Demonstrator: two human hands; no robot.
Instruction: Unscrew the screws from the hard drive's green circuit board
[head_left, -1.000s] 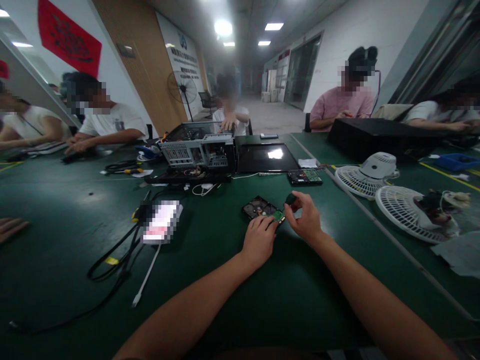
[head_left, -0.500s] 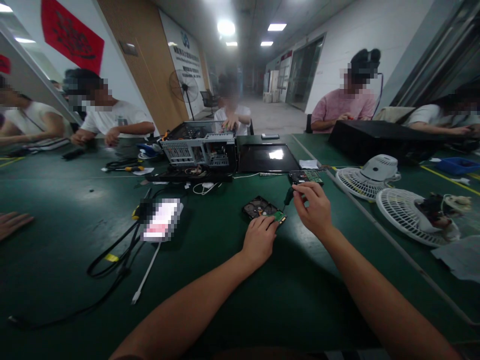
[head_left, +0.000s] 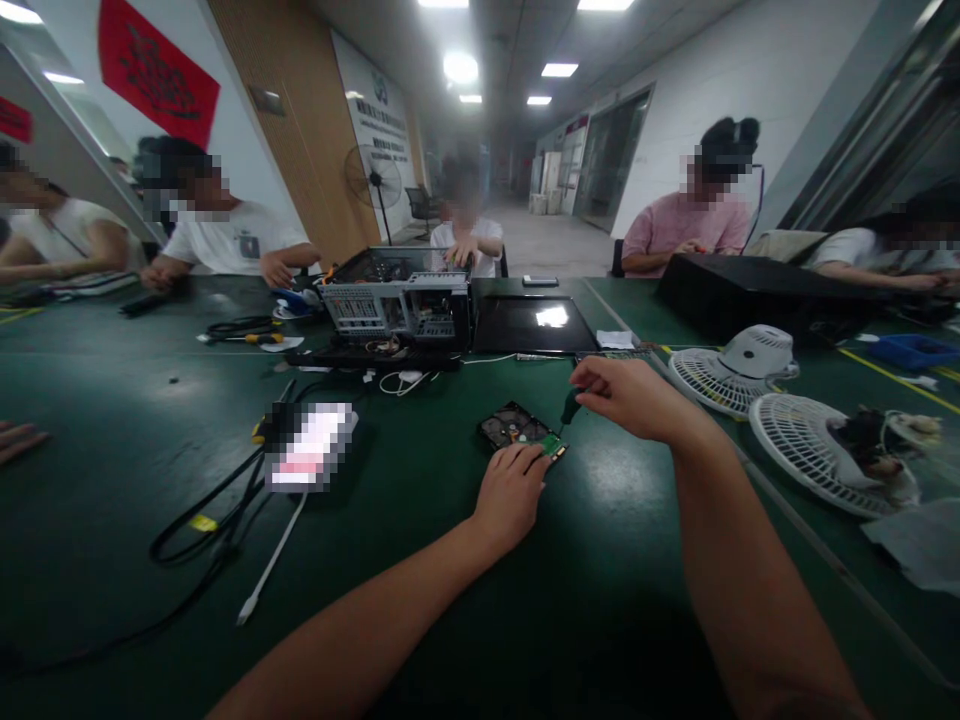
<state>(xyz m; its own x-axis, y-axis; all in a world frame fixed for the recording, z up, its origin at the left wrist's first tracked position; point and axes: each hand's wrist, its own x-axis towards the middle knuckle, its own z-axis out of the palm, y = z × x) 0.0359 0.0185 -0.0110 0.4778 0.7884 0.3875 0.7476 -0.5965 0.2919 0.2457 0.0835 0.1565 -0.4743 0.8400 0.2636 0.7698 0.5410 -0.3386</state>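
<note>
A hard drive [head_left: 510,428] lies on the green table with its circuit board side up, a strip of green board showing at its right end. My left hand [head_left: 511,492] holds the drive down by its near edge, fingers bent over it and covering part of it. In my right hand [head_left: 611,392] is a small dark green screwdriver [head_left: 571,404], gripped by its handle between thumb and fingers. Its shaft slants down and left to the right end of the drive. Whether the tip sits in a screw is too small to tell.
Left lie a bright phone [head_left: 311,447], a white cable [head_left: 271,563] and black cables [head_left: 196,540]. An opened computer case [head_left: 397,305] and a dark panel [head_left: 525,322] stand behind. White fan parts [head_left: 814,445] are right. Several people sit around; one person's hand [head_left: 21,440] rests at far left.
My right wrist has risen and turned, with the hand now bent over the screwdriver handle. The left hand stays on the hard drive. The view has tilted slightly.
</note>
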